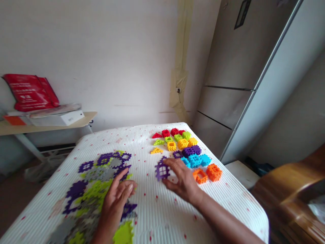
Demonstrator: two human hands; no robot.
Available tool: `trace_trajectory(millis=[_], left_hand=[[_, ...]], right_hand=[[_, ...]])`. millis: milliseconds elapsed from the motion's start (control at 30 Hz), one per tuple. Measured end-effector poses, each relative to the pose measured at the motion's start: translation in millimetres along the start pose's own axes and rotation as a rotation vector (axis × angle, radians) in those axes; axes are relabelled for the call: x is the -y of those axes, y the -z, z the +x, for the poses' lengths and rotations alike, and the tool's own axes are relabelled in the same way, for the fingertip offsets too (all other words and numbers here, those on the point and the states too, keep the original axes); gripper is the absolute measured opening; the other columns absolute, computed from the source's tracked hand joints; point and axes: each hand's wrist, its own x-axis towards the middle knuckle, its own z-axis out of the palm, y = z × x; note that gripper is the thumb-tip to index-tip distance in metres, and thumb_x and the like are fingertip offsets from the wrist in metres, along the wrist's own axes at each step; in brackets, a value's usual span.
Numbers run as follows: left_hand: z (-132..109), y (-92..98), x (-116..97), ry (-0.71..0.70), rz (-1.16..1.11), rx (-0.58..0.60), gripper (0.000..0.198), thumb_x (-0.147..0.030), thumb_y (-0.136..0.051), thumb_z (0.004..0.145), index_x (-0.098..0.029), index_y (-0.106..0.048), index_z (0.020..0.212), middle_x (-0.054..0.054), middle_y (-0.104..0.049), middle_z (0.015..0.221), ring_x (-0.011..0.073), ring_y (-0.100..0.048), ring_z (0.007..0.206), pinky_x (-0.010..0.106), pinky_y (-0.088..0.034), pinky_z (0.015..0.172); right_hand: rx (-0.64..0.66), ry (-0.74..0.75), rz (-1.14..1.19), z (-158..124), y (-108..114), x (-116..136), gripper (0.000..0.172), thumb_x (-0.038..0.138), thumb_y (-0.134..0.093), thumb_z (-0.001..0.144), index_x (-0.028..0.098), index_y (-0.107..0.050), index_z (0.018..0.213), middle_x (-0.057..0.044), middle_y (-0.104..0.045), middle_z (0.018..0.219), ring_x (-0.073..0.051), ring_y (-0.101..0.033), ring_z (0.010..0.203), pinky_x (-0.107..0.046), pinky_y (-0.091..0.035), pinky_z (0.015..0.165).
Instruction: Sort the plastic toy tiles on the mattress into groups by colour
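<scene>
My right hand point(181, 179) grips a purple interlocking plastic tile point(161, 170) with a window grid, thumb and fingers at its right edge. That tile is tilted up over the middle of the table. Above a loose pile of purple, grey and lime green tiles hovers my left hand point(119, 193), its index finger stretched out and the other fingers loosely bent, with nothing visible in it. Just behind that index finger lies a purple piece point(123, 172). Close by my right hand are blue tiles point(195, 161), a purple stack point(188, 151) and an orange open tile point(200, 176).
Colour-sorted rows stand on the right of the table point(152, 217): red point(174, 131), green point(178, 137), yellow point(182, 144) and an orange stack point(214, 172). A fridge point(228, 71) rises behind at the right. On the left, a side table point(86, 118) bears a red bag point(30, 93).
</scene>
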Motion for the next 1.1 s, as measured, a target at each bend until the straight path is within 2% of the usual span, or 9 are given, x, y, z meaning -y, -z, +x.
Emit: trace_trajectory(millis=[100,233,333,433,633,867,1000,1100], left_hand=[[1.6,2.2,1.5,0.004,-0.011,-0.027,0.072,-0.049,-0.065,0.070,-0.018,-0.042,0.131,0.001,-0.066,0.075,0.0138,-0.056,0.064,0.025,-0.046,0.064],[-1.5,-2.8,-1.5,-0.015,-0.014,-0.042,0.069,-0.049,-0.063,0.071,-0.017,-0.044,0.129,0.002,-0.065,0.075,0.0136,-0.054,0.063,0.025,-0.045,0.062],[-3.4,-5.3,-4.5,-0.028,-0.002,-0.050,0.065,-0.049,-0.061,0.073,-0.017,-0.047,0.127,0.002,-0.064,0.075,0.0138,-0.054,0.062,0.025,-0.045,0.061],[-2.5,-3.6,-4.6,-0.029,0.007,-0.046,0.063,-0.049,-0.061,0.073,-0.017,-0.047,0.126,0.002,-0.065,0.077,0.0138,-0.054,0.062,0.025,-0.044,0.061],[0.9,1.5,-2.1,0.000,0.028,-0.017,0.067,-0.051,-0.065,0.069,-0.017,-0.048,0.123,0.003,-0.066,0.079,0.0148,-0.056,0.062,0.027,-0.046,0.061],[-1.2,-2.6,-1.2,-0.030,0.005,-0.073,0.060,-0.049,-0.064,0.071,-0.018,-0.052,0.121,0.001,-0.066,0.077,0.0135,-0.056,0.061,0.026,-0.045,0.062],[1.1,-0.7,1.4,-0.035,-0.019,-0.060,0.062,-0.048,-0.064,0.071,-0.017,-0.050,0.124,0.002,-0.066,0.075,0.0127,-0.055,0.061,0.025,-0.045,0.060],[1.3,0.9,1.3,-0.040,-0.026,-0.042,0.061,-0.046,-0.064,0.072,-0.016,-0.050,0.123,0.001,-0.065,0.074,0.0128,-0.056,0.061,0.025,-0.046,0.061]], right_hand=[[-0.043,-0.173,-0.058,15.9,40.6,-40.5,0.052,0.026,-0.064,0.076,0.023,-0.049,0.126,-0.009,-0.059,0.116,-0.022,-0.057,0.098,-0.037,-0.048,0.085],[0.013,-0.429,-0.090,28.3,79.8,-106.3,0.053,0.026,-0.069,0.069,0.019,-0.055,0.120,-0.007,-0.065,0.103,-0.019,-0.061,0.084,-0.032,-0.050,0.076],[0.140,-0.467,-0.131,29.4,91.1,-142.9,0.055,0.022,-0.069,0.065,0.017,-0.057,0.118,-0.005,-0.067,0.097,-0.017,-0.061,0.080,-0.029,-0.050,0.073],[0.196,-0.471,-0.161,27.8,92.5,-160.9,0.053,0.017,-0.071,0.061,0.017,-0.061,0.113,-0.004,-0.069,0.092,-0.016,-0.062,0.075,-0.028,-0.050,0.072],[0.289,-0.496,-0.194,27.5,86.6,-168.7,0.055,0.011,-0.070,0.060,0.016,-0.061,0.114,-0.005,-0.070,0.095,-0.015,-0.062,0.075,-0.026,-0.049,0.071],[0.319,-0.527,-0.233,29.3,77.8,-165.3,0.053,0.009,-0.070,0.060,0.015,-0.062,0.113,-0.005,-0.070,0.098,-0.015,-0.063,0.074,-0.024,-0.049,0.070],[0.295,-0.521,-0.247,33.0,83.8,-153.9,0.046,0.010,-0.068,0.062,0.015,-0.063,0.108,-0.005,-0.069,0.094,-0.016,-0.063,0.075,-0.025,-0.049,0.070],[0.235,-0.478,-0.235,34.8,87.4,-131.2,0.037,0.018,-0.065,0.069,0.013,-0.064,0.106,-0.007,-0.068,0.091,-0.017,-0.063,0.073,-0.027,-0.049,0.068]])
